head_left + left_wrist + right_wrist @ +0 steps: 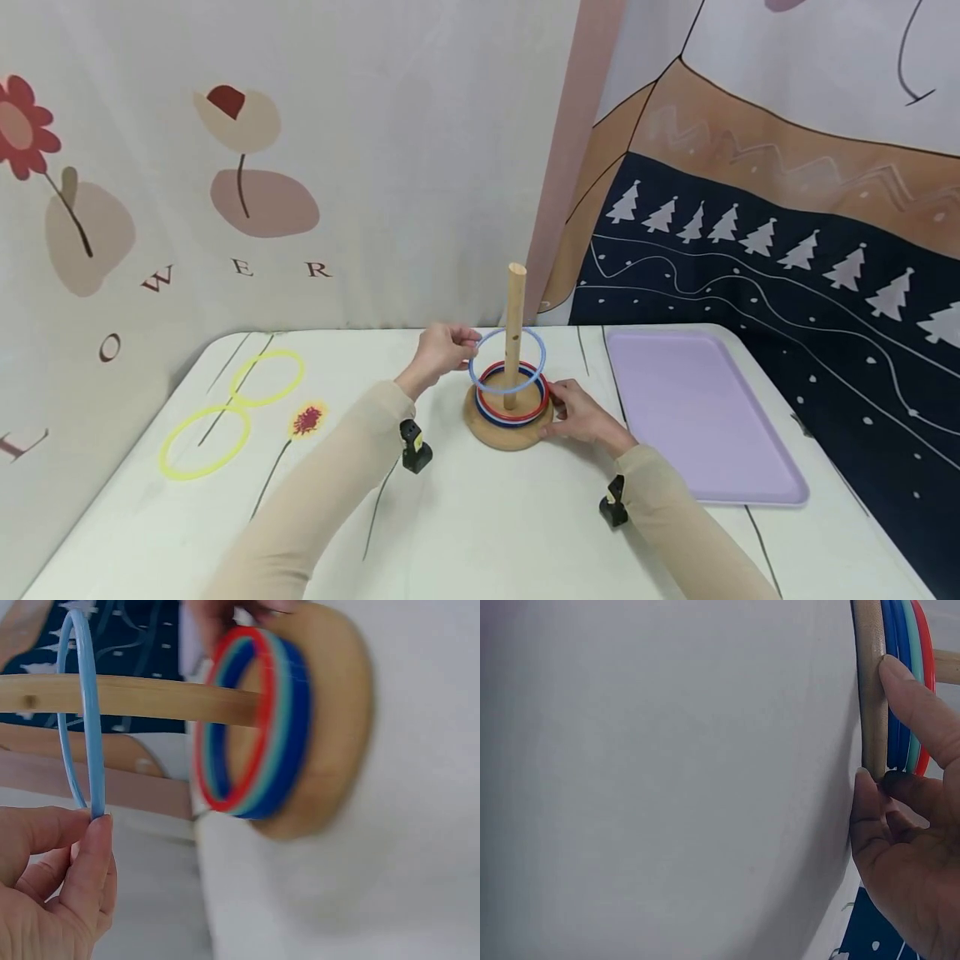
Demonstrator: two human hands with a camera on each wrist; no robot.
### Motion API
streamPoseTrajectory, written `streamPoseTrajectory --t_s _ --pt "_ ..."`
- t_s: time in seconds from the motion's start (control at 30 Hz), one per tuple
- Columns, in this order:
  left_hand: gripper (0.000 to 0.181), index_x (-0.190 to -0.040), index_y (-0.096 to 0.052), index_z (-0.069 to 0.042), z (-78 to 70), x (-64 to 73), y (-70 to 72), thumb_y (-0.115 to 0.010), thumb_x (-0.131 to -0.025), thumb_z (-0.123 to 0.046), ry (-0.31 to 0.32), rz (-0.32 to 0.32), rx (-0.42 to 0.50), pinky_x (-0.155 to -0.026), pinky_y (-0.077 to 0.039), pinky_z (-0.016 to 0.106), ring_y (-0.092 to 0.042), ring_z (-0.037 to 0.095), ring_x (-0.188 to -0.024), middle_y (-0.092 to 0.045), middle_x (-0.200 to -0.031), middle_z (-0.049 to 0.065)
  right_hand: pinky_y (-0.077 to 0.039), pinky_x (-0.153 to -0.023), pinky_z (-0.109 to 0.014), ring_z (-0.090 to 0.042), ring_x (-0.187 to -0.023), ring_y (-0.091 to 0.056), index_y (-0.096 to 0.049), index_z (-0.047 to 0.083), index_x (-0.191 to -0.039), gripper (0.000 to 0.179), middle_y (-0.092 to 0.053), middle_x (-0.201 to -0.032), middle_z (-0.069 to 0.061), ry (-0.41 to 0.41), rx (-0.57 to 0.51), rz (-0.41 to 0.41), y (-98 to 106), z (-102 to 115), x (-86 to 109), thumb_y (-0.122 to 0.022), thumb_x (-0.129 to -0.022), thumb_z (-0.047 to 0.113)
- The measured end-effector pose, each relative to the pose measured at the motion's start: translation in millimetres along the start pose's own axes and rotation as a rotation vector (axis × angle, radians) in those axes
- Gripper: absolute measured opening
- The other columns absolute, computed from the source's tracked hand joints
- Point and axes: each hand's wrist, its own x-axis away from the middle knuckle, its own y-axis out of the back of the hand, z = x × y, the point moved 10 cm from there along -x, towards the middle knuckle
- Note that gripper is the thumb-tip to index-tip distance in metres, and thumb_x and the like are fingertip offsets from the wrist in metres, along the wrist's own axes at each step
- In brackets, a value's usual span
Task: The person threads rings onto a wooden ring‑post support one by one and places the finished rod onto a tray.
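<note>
A wooden peg (515, 304) stands upright on a round wooden base (502, 438). Around its foot lies a stack of rings: red ring (247, 632) on top, pale teal ring (283, 705) under it, dark blue rings (301, 712) lowest. My left hand (441, 354) pinches a light blue ring (91, 735) between thumb and fingertips. That ring encircles the peg, above the stack and apart from it. With my right hand (583, 414) I grip the base's right edge; in the right wrist view the thumb (911, 694) lies on its upper face, fingers at the rim.
Two yellow rings, a farther ring (300, 379) and a nearer ring (167, 458), lie at the table's left. A lilac tray (697, 408) lies at the right. Behind the white-covered table (480, 533) hangs a printed curtain (420, 167).
</note>
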Motion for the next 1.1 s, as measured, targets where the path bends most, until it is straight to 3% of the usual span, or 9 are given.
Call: streamPoseTrajectory --t_s 0.17,0.37,0.6,1.1 --pt "0.019 -0.101 -0.069 0.002 21.2 -2.5 -9.4 -0.063 -0.083 0.006 0.029 -0.021 -0.105 -0.063 -0.057 0.023 -0.059 0.01 -0.069 -0.064 -0.082 0.008 -0.04 -0.075 -0.023 -0.023 -0.095 -0.043 -0.043 -0.008 -0.135 0.076 -0.042 -0.113 -0.017 0.002 -0.002 0.003 0.2 0.5 -0.2 -0.08 -0.072 0.008" --pt "0.018 -0.095 -0.072 0.002 31.0 -6.9 -18.6 -0.063 -0.08 0.007 -0.003 -0.038 -0.198 -0.054 -0.054 0.018 -0.054 0.004 -0.057 -0.06 -0.069 0.0 -0.041 -0.075 -0.021 -0.024 -0.095 -0.044 -0.04 -0.011 -0.136 0.076 -0.04 -0.115 -0.02 0.028 -0.014 0.014 -0.3 2.5 0.0 -0.079 -0.073 0.007" --pt "0.018 -0.089 -0.074 -0.001 31.9 -11.7 -21.6 -0.062 -0.077 0.006 -0.045 -0.073 -0.284 -0.05 -0.05 0.015 -0.052 0.003 -0.053 -0.061 -0.066 -0.002 -0.041 -0.074 -0.021 -0.023 -0.096 -0.045 -0.042 -0.011 -0.134 0.076 -0.042 -0.115 -0.021 0.043 -0.014 0.001 1.0 3.5 -0.1 -0.08 -0.071 0.007" --pt "0.013 -0.089 -0.074 -0.002 29.0 -13.1 -25.5 -0.066 -0.08 0.001 -0.048 -0.096 -0.375 -0.048 -0.045 0.013 -0.052 0.002 -0.05 -0.069 -0.074 0.004 -0.042 -0.075 -0.023 -0.024 -0.097 -0.044 -0.04 -0.01 -0.136 0.077 -0.041 -0.117 -0.022 0.023 -0.01 -0.001 1.5 2.6 0.8 -0.08 -0.072 0.007"
